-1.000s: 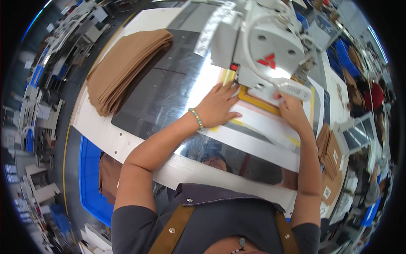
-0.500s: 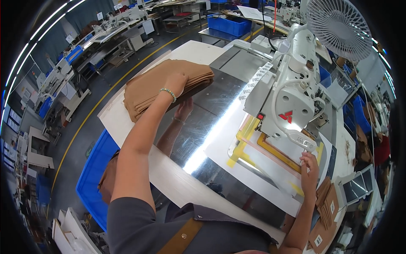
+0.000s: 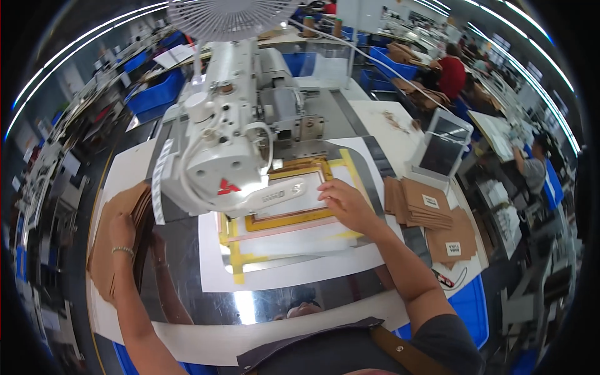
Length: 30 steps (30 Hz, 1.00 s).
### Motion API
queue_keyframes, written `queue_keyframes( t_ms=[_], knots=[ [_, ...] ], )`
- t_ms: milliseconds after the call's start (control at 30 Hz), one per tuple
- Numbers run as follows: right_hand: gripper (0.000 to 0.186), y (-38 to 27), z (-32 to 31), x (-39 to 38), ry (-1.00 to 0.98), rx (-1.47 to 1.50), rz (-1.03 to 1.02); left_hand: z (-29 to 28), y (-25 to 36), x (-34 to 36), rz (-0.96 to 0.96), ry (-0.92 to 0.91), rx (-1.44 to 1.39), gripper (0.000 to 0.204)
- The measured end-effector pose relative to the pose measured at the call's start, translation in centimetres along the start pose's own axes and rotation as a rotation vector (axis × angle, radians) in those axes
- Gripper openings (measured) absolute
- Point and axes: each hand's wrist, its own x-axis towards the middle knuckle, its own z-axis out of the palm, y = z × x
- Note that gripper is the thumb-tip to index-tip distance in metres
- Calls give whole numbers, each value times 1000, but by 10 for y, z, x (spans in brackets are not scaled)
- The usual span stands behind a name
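Observation:
At the left of the machine bed lies a thick stack of brown cut panels (image 3: 107, 250). My left hand (image 3: 123, 232), with a beaded bracelet at the wrist, rests on it with bent fingers closed at the top panel. My right hand (image 3: 342, 201) hovers at the right end of a yellow-edged clamp frame (image 3: 281, 224), fingers apart and nothing in them. That frame sits on a white sheet (image 3: 219, 272) marked with yellow tape strips, beneath the head of a white industrial sewing machine (image 3: 215, 150). A pale handle-like bar (image 3: 270, 196) juts from the head toward my right hand.
Smaller brown pieces with white labels (image 3: 428, 203) lie on the right of the table beside a tilted tablet-like screen (image 3: 442, 147). A white fan (image 3: 231, 19) stands above the machine. Blue bins (image 3: 478, 312) sit below the table edge. Other people work at the far right.
My view has swung right, bringing the machine toward the middle. My right hand has left the end of the pale bar and come in near the clamp frame. My left hand stays at the brown stack.

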Motion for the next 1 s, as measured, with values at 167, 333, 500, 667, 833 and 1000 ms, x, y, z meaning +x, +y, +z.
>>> queue_keyframes(
  t_ms=[167,333,500,667,833,1000],
  knots=[
    [15,-7,-8,-5,-61,36,87,29,-13,31,-148,-21,-284,21],
    [16,2,1,0,-17,68,38,30,-134,58,-185,0,-407,27],
    [13,5,-3,-3,-24,24,45,92,-105,34,-169,-65,-636,34],
    [12,11,2,-2,-11,42,-7,47,-129,42,-508,294,-362,46],
    [11,8,-9,-11,70,-15,-20,16,-7,28,-111,241,-412,44],
    [14,-35,19,3,-187,-101,-311,-24,72,-57,378,-181,-297,37]
  ],
)
